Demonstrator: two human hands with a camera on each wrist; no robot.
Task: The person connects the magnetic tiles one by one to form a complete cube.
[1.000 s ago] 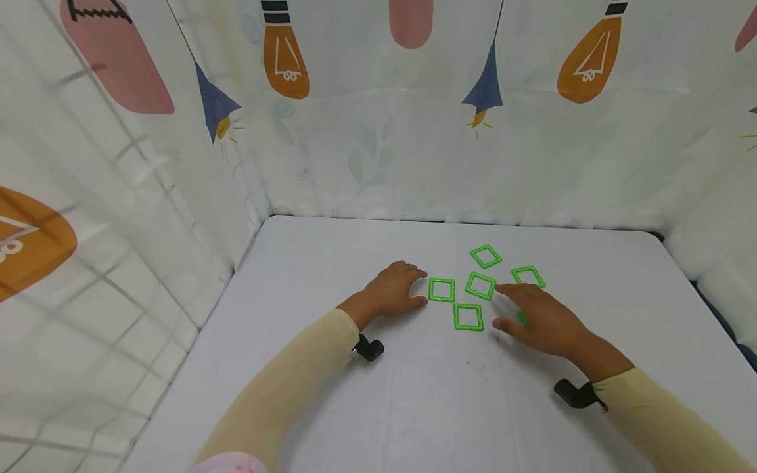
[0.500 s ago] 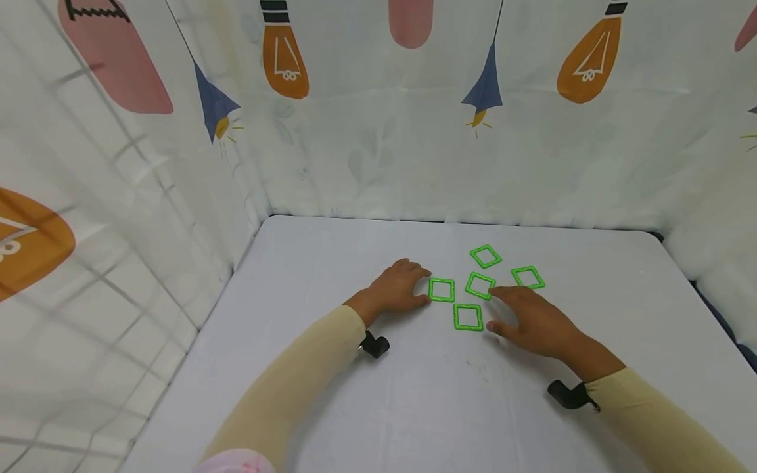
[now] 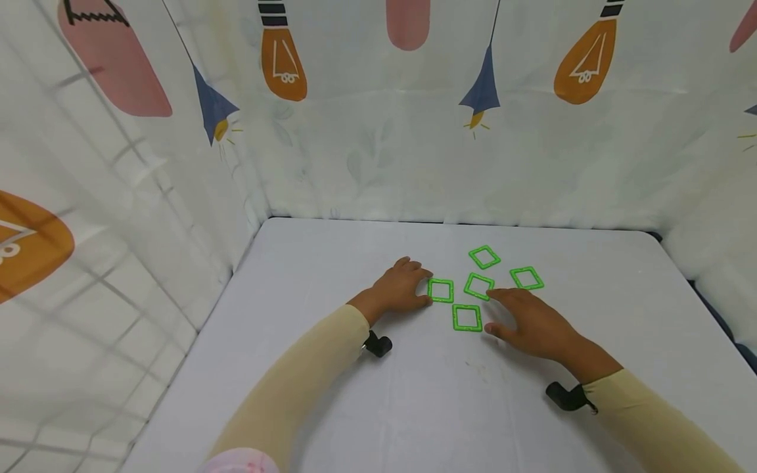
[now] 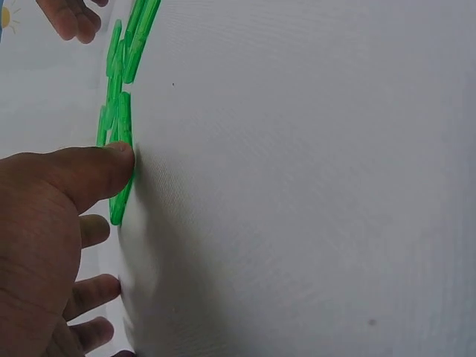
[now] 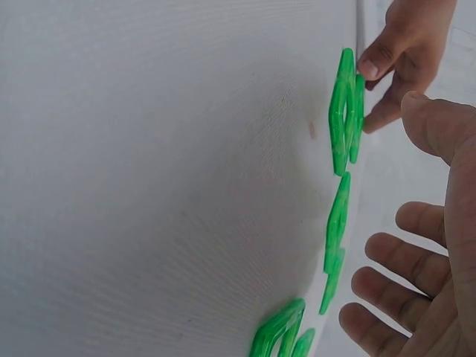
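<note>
- We are seeing the left hand (image 3: 401, 287) with its fingers loosely spread, its thumb and forefinger touching the left side of the leftmost green square frame (image 3: 452, 291), which is lying flat on the white table (image 3: 426, 407).
- We are seeing the right hand (image 3: 538, 325) with relaxed, parted fingers; its forefinger is overlapping the near corner of the central green frame (image 3: 483, 277), and we are unable to tell whether it is touching.
- Near its thumb, the front green frame (image 3: 467, 307) is lying between both hands.
- Beyond the right hand, the far green frame (image 3: 476, 261) and the rightmost green frame (image 3: 532, 287) are lying apart.
- Behind the table, a lamp-printed curtain (image 3: 384, 171) is hanging.
</note>
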